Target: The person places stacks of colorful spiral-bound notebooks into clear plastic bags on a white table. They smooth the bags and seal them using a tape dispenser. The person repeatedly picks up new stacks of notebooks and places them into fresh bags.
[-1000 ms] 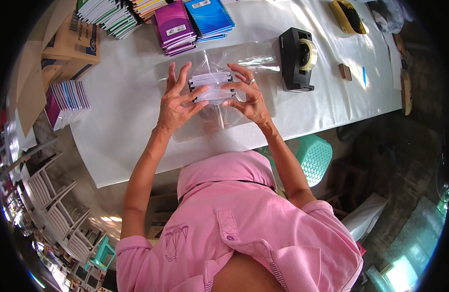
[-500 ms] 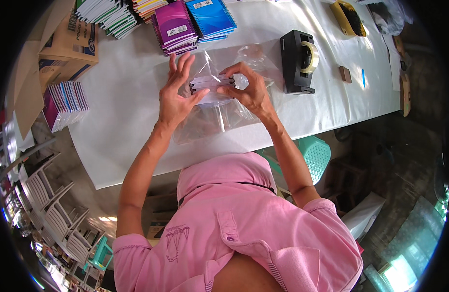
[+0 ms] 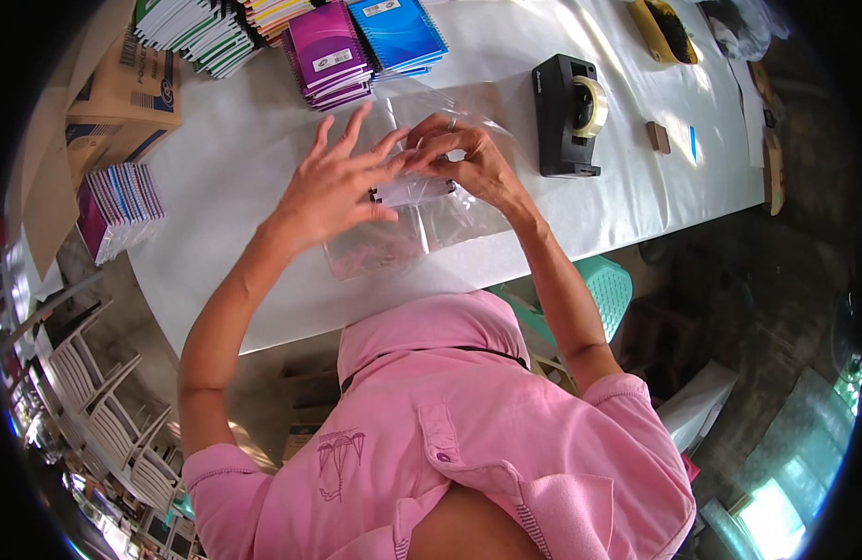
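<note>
Just in front of me a small stack of spiral notebooks (image 3: 414,192) stands with its edges up on a clear plastic sheet (image 3: 379,252). My left hand (image 3: 333,191) is over the stack's left side, fingers spread, the index fingertip close to my right hand. My right hand (image 3: 473,168), a ring on one finger, is curled above the stack's far right side. Its fingers are pinched together on the clear plastic, though the fingertips are partly hidden.
A black tape dispenser (image 3: 554,117) stands right of the plastic. Purple notebooks (image 3: 328,47) and blue notebooks (image 3: 398,33) are piled at the back. A wrapped notebook bundle (image 3: 121,210) lies left, near a cardboard box (image 3: 123,103). A small brown block (image 3: 658,137) sits at right.
Both hands have left the stack's ends. My left hand has opened and spread over the stack; my right has moved to the far side and pinched the plastic.
</note>
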`<action>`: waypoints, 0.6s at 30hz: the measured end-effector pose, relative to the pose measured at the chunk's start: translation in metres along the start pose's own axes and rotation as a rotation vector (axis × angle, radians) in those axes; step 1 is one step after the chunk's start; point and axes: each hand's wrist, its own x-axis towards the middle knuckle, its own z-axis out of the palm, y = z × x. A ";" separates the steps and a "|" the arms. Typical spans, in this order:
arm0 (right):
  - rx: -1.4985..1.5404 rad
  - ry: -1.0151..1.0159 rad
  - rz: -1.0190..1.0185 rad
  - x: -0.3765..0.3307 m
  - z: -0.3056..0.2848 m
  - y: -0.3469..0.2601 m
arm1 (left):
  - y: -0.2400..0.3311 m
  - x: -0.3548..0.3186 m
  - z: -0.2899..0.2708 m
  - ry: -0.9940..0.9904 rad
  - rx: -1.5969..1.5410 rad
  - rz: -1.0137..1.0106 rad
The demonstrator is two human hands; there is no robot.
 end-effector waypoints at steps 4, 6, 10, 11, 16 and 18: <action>-0.010 -0.001 0.009 -0.020 -0.022 -0.013 | 0.017 -0.017 0.007 0.065 0.159 -0.019; -0.148 0.120 0.032 -0.051 -0.051 0.036 | 0.020 -0.016 0.011 0.098 0.198 0.016; -0.281 0.368 0.087 -0.104 -0.078 0.100 | 0.027 -0.012 0.013 0.135 0.189 0.007; -0.180 0.414 0.110 -0.114 -0.081 0.100 | 0.028 -0.014 0.014 0.136 0.181 -0.006; -0.559 1.092 0.181 -0.123 -0.120 0.040 | 0.030 -0.020 0.015 0.109 0.192 -0.022; -0.698 0.963 0.343 -0.138 -0.161 0.064 | 0.031 -0.013 0.015 0.113 0.202 0.015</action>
